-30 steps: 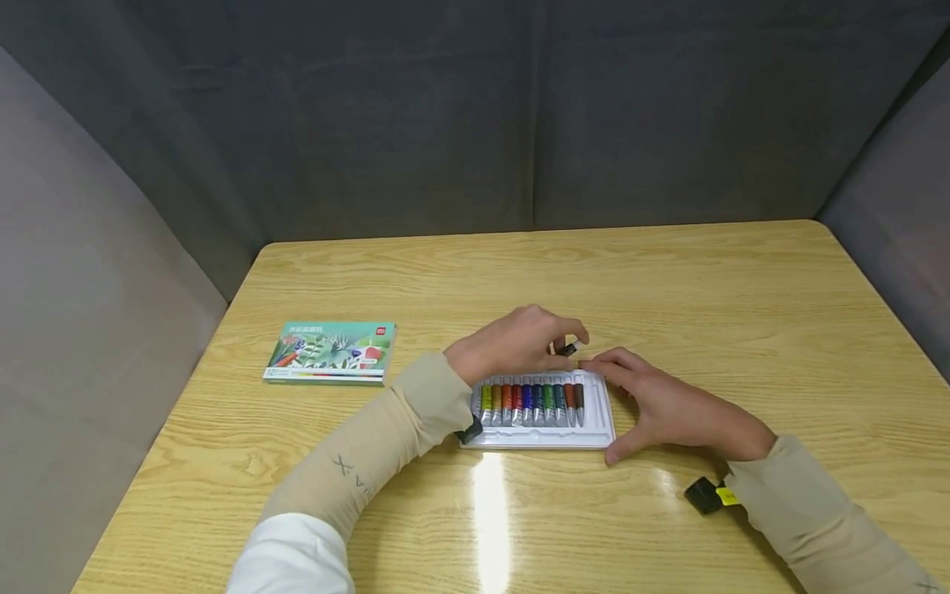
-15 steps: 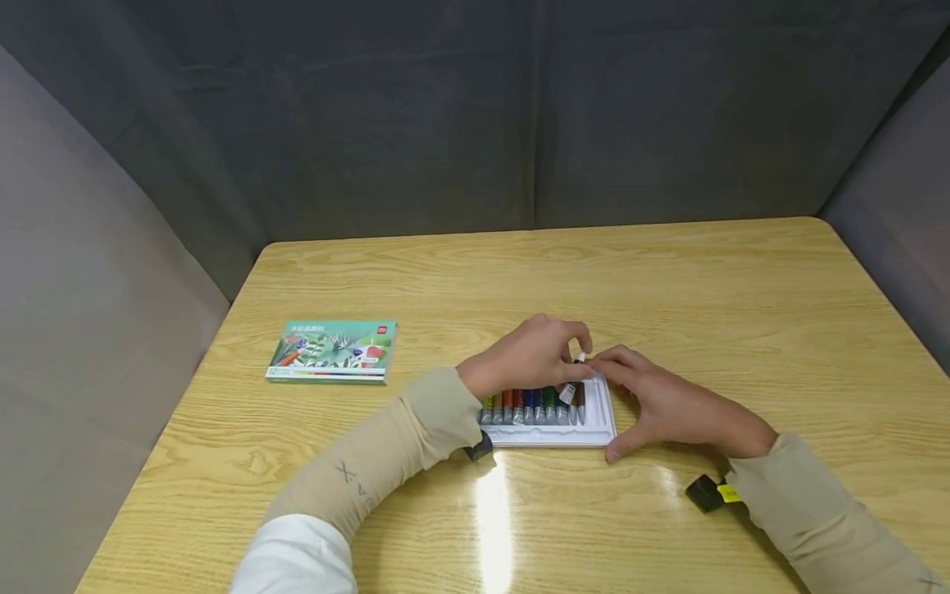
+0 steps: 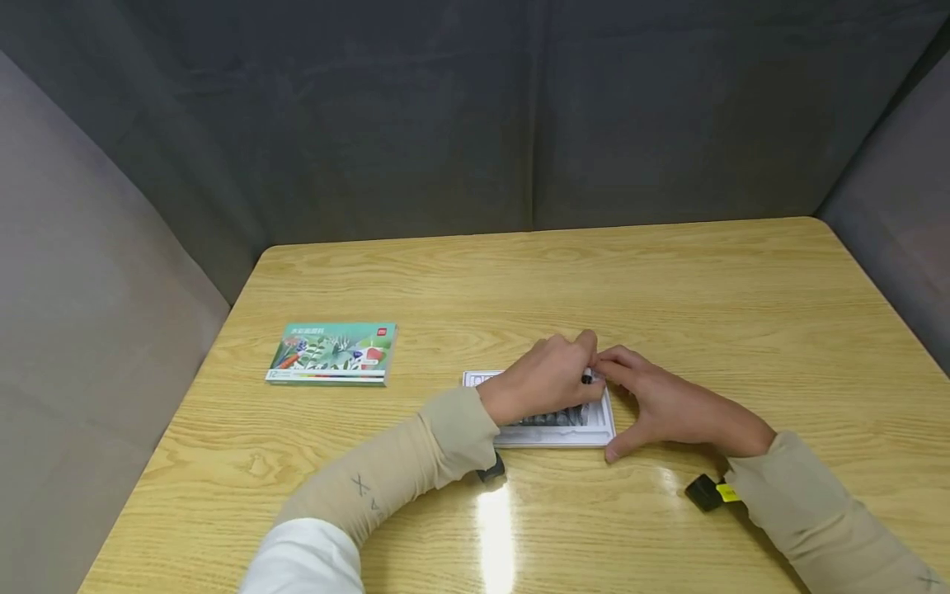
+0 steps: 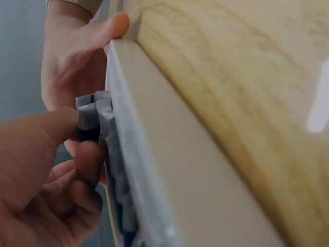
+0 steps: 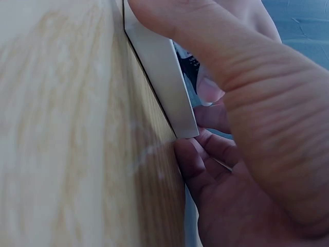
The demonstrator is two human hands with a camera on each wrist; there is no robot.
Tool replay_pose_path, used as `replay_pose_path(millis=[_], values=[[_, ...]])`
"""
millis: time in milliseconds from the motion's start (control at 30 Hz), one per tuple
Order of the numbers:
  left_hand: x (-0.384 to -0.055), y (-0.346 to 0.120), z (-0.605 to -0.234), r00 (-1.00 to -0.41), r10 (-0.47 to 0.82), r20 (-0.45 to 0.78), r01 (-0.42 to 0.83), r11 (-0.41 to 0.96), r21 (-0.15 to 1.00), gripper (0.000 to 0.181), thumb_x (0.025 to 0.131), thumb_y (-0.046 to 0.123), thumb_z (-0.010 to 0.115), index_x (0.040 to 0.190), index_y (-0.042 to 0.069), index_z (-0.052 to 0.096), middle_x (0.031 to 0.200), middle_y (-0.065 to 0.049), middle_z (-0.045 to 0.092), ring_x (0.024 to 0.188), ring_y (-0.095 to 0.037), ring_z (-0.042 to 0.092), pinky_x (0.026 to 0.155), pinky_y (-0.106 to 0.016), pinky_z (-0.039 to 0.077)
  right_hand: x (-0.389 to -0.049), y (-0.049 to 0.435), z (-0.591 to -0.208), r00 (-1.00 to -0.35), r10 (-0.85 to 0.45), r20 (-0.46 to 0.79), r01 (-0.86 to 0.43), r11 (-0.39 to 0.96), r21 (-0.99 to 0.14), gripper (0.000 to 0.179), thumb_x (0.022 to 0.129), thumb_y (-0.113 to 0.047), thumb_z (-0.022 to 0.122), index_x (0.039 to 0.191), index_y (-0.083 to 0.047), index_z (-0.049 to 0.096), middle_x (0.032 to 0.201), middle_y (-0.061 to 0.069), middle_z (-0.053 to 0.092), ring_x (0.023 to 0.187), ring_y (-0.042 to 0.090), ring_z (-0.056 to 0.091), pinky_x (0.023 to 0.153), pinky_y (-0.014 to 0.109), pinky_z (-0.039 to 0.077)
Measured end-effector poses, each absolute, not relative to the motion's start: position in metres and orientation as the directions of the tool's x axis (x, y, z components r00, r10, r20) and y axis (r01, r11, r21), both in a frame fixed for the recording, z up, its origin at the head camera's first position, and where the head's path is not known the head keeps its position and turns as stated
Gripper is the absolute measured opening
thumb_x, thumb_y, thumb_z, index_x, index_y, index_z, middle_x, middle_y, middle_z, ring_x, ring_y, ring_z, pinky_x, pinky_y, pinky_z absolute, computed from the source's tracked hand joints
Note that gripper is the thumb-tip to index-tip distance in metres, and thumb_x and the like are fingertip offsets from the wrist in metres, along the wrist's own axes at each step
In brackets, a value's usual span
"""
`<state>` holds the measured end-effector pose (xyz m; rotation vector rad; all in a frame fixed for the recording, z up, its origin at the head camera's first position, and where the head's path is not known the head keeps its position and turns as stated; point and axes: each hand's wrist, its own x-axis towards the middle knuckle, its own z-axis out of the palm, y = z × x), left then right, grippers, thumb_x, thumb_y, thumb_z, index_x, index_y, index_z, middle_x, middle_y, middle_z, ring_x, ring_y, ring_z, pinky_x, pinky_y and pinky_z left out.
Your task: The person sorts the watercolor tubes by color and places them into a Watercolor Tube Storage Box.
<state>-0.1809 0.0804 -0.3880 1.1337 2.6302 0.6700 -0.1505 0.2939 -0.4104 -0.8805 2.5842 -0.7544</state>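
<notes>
My left hand (image 3: 540, 378) reaches over a white plastic paint tray (image 3: 549, 440) and pinches a paint tube with a black band (image 3: 588, 376) between thumb and fingers, low over the tray's right end. In the left wrist view the held tube's silvery crimped end (image 4: 88, 110) shows close to a row of paint tubes (image 4: 119, 190) lying in the tray. My right hand (image 3: 664, 406) grips the tray's right side, its thumb at the near corner and its fingers at the far corner. Most of the tube row is hidden under the left hand in the head view.
A flat green paint box (image 3: 331, 355) with a plant print lies at the left on the wooden table (image 3: 668, 289). Dark curtains (image 3: 416, 124) stand behind the table. A small black device (image 3: 703, 492) sits at the right wrist.
My left hand has brought the tube rightward and down from beyond the tray's far edge to its right end, now covering much of the tube row. The right hand has stayed put.
</notes>
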Motion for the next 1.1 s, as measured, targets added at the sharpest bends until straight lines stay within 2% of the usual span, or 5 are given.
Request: replay_pose_path(millis=[233,533,767,867,1100], values=[[-0.177,0.085,-0.395,-0.691,0.723,-0.003,0.642,0.615,0.458,0.018,0.099,0.019,0.062,0.107,0.010,0.049,0.061,0.006,0.046,0.042,-0.001,0.039,0.040,-0.012,0.026,-0.150,0.294,-0.410,-0.766,-0.633,-0.112,-0.462,0.664,-0.588,0.115,0.065,-0.066,0.088,0.156,-0.012,0.043,0.147,0.000,0.046,0.136,0.022,0.047,0.112,0.049,0.045],[-0.175,0.086,-0.396,-0.692,0.722,-0.009,0.655,0.634,0.411,0.019,0.102,0.025,0.060,0.107,0.010,0.050,0.064,0.006,0.050,0.044,-0.001,0.042,0.042,-0.013,0.029,-0.150,0.294,-0.410,-0.764,-0.637,-0.103,-0.470,0.659,-0.588,0.114,0.065,-0.065,0.089,0.156,-0.014,0.044,0.147,0.001,0.047,0.137,0.023,0.048,0.112,0.052,0.045],[-0.177,0.076,-0.388,-0.689,0.724,0.024,0.677,0.632,0.377,0.016,0.103,0.029,0.063,0.098,0.014,0.065,0.075,0.006,0.061,0.057,-0.001,0.048,0.051,-0.014,0.036,-0.151,0.293,-0.410,-0.760,-0.642,-0.106,-0.475,0.659,-0.583,0.110,0.066,-0.066,0.088,0.152,-0.011,0.046,0.148,0.003,0.046,0.138,0.026,0.049,0.111,0.055,0.046],[-0.179,0.071,-0.386,-0.634,0.770,0.070,0.741,0.579,0.340,0.012,0.102,0.023,0.066,0.103,0.016,0.075,0.088,0.006,0.070,0.069,-0.002,0.056,0.062,-0.014,0.044,-0.151,0.293,-0.409,-0.763,-0.637,-0.107,-0.472,0.663,-0.581,0.113,0.065,-0.067,0.088,0.154,-0.012,0.045,0.146,0.002,0.047,0.134,0.023,0.051,0.109,0.052,0.048],[-0.183,0.063,-0.387,-0.395,0.915,0.083,0.897,0.365,0.251,0.019,0.102,0.012,0.064,0.111,0.018,0.079,0.115,0.007,0.077,0.103,-0.010,0.066,0.095,-0.021,0.051,-0.151,0.293,-0.409,-0.765,-0.635,-0.108,-0.473,0.668,-0.575,0.115,0.066,-0.067,0.088,0.155,-0.009,0.043,0.146,0.002,0.047,0.131,0.022,0.053,0.108,0.049,0.049]])
